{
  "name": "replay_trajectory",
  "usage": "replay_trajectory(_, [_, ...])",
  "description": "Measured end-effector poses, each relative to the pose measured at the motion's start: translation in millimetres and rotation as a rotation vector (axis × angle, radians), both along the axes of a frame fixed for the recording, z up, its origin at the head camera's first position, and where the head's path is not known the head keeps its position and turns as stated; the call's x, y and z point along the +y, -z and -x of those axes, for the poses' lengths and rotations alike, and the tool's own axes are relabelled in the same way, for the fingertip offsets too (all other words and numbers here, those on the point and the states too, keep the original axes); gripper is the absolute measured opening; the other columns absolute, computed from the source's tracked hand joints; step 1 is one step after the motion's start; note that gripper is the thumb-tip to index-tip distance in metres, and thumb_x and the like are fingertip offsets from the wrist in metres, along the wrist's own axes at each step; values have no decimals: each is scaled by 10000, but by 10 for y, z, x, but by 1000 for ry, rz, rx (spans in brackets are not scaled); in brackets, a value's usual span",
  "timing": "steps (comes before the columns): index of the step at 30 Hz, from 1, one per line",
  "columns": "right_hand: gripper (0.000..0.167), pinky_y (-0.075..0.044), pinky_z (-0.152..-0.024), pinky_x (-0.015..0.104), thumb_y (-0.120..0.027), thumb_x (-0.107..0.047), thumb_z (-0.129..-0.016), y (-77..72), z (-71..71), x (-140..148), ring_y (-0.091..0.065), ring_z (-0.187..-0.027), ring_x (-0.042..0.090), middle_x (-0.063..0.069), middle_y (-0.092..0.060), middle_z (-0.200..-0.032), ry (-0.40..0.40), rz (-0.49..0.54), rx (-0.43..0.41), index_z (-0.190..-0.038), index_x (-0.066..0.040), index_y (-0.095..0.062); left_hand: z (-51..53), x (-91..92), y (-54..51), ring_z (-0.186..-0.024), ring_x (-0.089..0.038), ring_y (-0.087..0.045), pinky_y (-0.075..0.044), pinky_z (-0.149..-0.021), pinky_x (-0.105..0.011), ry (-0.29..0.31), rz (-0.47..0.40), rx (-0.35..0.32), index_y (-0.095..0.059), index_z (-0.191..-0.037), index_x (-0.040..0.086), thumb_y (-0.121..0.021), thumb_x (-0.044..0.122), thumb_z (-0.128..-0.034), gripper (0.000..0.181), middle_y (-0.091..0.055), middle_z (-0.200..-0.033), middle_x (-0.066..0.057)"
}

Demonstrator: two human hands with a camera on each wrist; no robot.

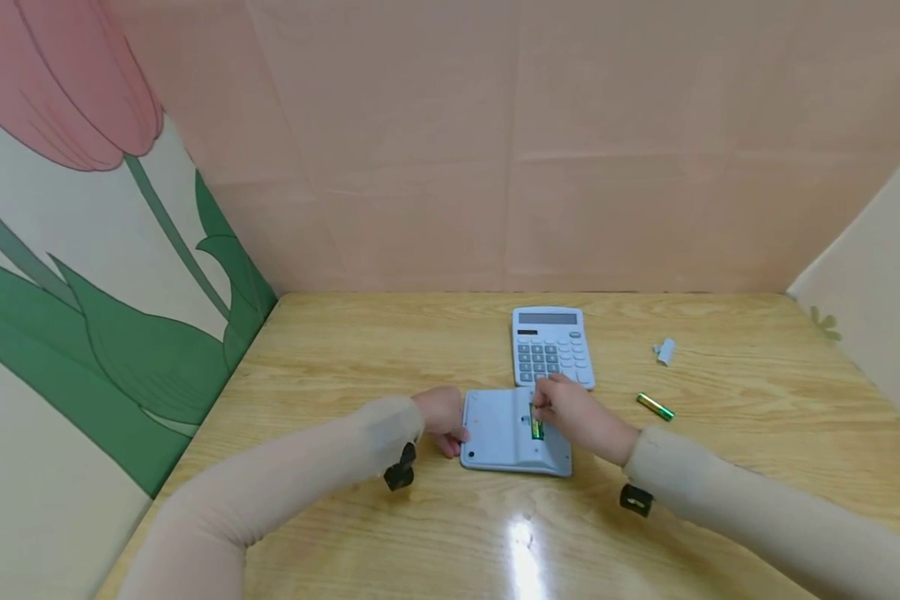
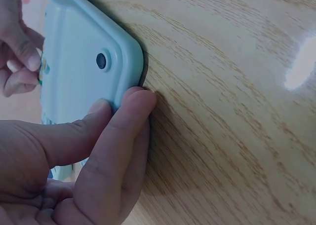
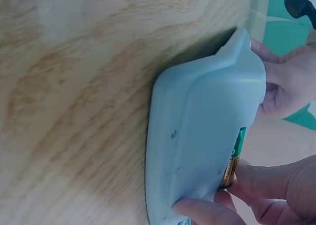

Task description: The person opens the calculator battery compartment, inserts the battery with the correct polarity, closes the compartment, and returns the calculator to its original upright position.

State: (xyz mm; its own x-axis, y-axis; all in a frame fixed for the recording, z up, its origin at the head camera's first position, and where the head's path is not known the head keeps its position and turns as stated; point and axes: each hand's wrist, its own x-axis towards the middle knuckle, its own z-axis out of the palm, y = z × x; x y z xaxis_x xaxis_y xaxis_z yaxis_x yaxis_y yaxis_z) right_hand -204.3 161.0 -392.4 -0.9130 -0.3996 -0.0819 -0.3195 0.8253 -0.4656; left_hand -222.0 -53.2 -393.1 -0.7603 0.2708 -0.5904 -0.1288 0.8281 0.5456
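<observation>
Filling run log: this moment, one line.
left hand: grips face-down calculator; right hand: touches battery in calculator's back; loose battery, small pale piece: on table

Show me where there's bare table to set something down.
Bare table: left of the face-up calculator toward the leafy wall; between the loose battery and right wall; nearer than the flipped calculator, between the sleeves. Crowded: the middle, where left hand and right hand touch the flipped calculator, close to the other.

Smooth plastic calculator [image 1: 491, 429], glossy table [image 1: 390, 342]
</observation>
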Motion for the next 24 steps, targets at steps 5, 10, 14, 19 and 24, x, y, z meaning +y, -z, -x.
replay_trajectory(5, [103,-504,-637,257,-667,-47,-900,16,-10,-26,-485,-792,169,46,-526,-851,-22,-36,68,-857,-73,-577,14,-10,-2,-487,-148,-621,-592,-530,-240,6,-2,4,-615,-745,-24,-681,-4,-880,152,-664,-624,-116])
replay_trajectory(10, [118,-506,-620,245,-665,-33,-899,22,-31,-29,-485,-782,165,40,-517,-852,-46,-46,103,-856,-75,-563,19,-5,3,-489,-148,-623,-591,-527,-237,-1,-3,-3,-619,-755,-30,-679,-4,-881,142,-666,-630,-119])
replay_trajectory(14, [134,-510,-633,249,-668,-30,-898,27,-50,-16,-494,-783,161,29,-530,-856,-58,-37,101,-865,-87,-551,14,8,9,-496,-157,-636,-589,-522,-240,-3,3,-2,-625,-744,-38,-682,-4,-879,151,-682,-640,-135])
replay_trajectory(19, [127,-550,-706,278,-669,-34,-899,42,-70,1,-539,-823,151,30,-584,-902,-36,-11,84,-898,-89,-555,13,20,23,-492,-164,-641,-584,-504,-237,6,10,10,-621,-720,-47,-687,-13,-872,169,-697,-654,-163])
replay_trajectory(24, [129,-552,-694,272,-673,-43,-900,57,-74,13,-523,-818,153,27,-566,-906,-55,-29,112,-877,-97,-557,23,26,35,-466,-145,-619,-577,-492,-230,8,21,11,-620,-719,-42,-688,-7,-873,173,-683,-623,-141])
